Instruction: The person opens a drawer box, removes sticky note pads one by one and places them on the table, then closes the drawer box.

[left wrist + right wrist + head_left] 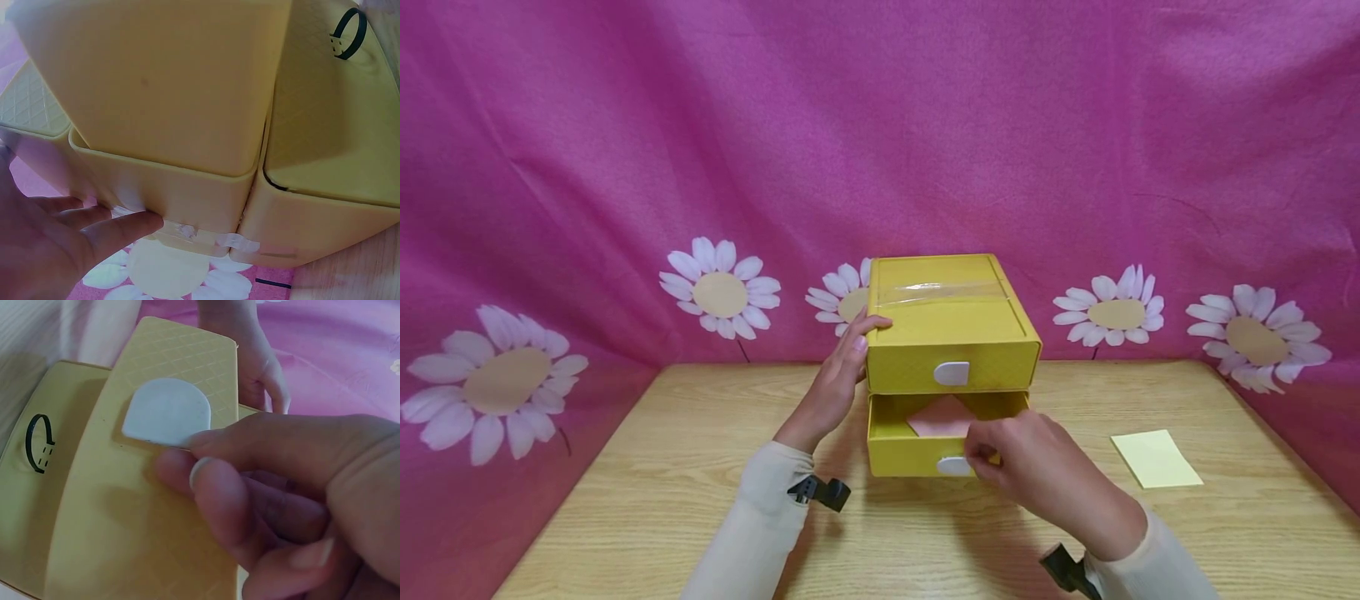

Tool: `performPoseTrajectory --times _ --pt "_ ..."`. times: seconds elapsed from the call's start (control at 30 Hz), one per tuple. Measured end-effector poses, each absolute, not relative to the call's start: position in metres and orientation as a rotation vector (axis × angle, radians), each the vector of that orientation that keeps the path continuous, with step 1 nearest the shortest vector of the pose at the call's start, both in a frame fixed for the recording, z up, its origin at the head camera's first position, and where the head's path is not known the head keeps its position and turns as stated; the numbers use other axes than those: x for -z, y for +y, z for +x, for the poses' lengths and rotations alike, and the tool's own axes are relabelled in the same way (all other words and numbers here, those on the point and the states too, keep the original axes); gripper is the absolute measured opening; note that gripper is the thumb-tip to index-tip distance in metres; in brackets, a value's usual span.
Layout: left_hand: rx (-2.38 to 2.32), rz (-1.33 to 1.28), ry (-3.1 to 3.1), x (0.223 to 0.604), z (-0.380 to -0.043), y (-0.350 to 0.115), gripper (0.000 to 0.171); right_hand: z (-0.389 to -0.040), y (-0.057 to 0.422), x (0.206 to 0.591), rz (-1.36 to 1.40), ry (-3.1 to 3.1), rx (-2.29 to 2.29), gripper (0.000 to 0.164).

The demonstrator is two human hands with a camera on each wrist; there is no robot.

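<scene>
A yellow drawer unit (955, 312) stands on the table, with clear tape across its top. Its upper drawer (902, 368) is closed, while the drawer below (898, 457) is pulled out and contains a pink paper (942, 418). My left hand (833, 385) rests on the unit's left side, thumb toward the front and fingertips over the top edge. The left wrist view shows those fingers (119, 234) extended along the side. My right hand (1048, 462) pinches the edge of the pulled-out drawer's white handle (169, 412) between thumb and finger.
A pale yellow sticky-note pad (1156, 458) lies on the wooden table (700, 500), right of the unit. Beneath the pulled-out drawer, another drawer front (331, 125) bears a black loop (29, 440). Behind everything hangs a pink cloth (880, 125) with daisies.
</scene>
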State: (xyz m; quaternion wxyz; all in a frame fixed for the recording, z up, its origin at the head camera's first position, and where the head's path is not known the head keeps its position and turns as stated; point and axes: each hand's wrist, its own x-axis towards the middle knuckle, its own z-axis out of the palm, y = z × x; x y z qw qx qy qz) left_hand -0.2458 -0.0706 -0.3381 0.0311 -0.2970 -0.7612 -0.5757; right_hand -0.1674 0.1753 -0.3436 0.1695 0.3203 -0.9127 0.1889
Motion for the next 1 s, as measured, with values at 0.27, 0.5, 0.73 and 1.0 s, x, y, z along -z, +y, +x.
performPoseTrajectory --times 0.27,0.5,0.73,1.0 --pt "1.774 -0.922 -2.342 0.339 -0.246 -0.071 0.041 -0.162 0.174 0.342 0.911 -2.606 -0.493 0.03" --pt "1.776 -0.922 -2.339 0.34 -0.247 -0.07 0.041 -0.159 0.174 0.341 0.9 -2.6 -0.468 0.031" --pt "1.774 -0.903 -2.355 0.339 -0.245 -0.071 0.041 -0.157 0.173 0.34 0.906 -2.607 -0.452 0.031" --pt "1.77 -0.895 -2.366 0.338 -0.245 -0.071 0.041 -0.154 0.172 0.339 0.9 -2.616 -0.412 0.032"
